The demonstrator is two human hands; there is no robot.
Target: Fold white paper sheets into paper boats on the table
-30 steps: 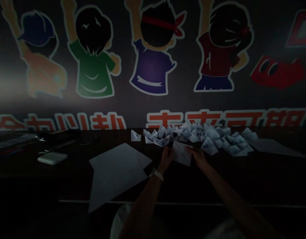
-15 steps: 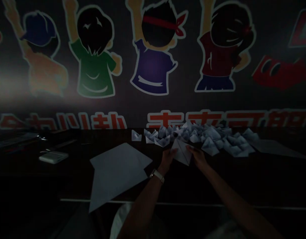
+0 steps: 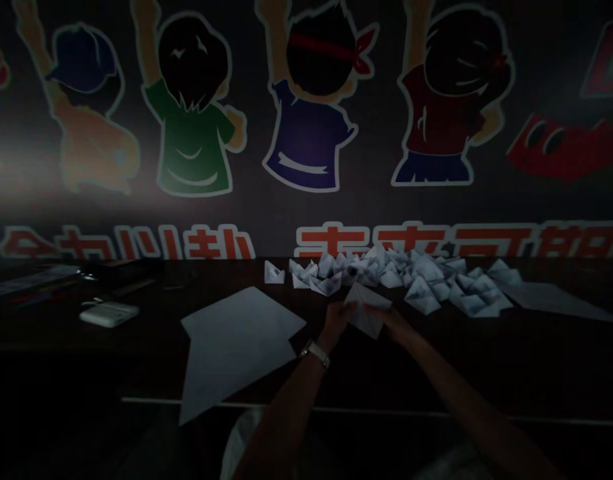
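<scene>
White folded paper, a small diamond shape with a crease down its face (image 3: 372, 325), is up in both hands in front of me, just on the near side of the boat pile; can't tell if its low corner touches the dark, flat-topped counter (image 3: 526, 367). Step in hand, my read: mid-fold, working the layers by fingertip, well short of finished compared with the pile. Next move calls for matched grip both sides, thumbs on the layer that has to shift, and an even, gentle pull; lopsided force could crease it off line or tear it. Left hand (image 3: 338, 317), pale-banded watch (image 3: 316, 353) on that wrist: nearly closed, pinching the left edge, thumb over the face. Right hand (image 3: 392, 320): narrow too, gripping the right edge, thumb lying across the face toward the middle. Fingers behind the sheet are hidden, and light is poor, so can't call how hard either presses. Around it: heap of white folded paper boats (image 3: 423, 295) just beyond, flat overlapping sheets of plain white paper (image 3: 239, 343) to the left, one corner past the counter's front edge; rounded white plastic case (image 3: 109, 314) further left, well apart.
</scene>
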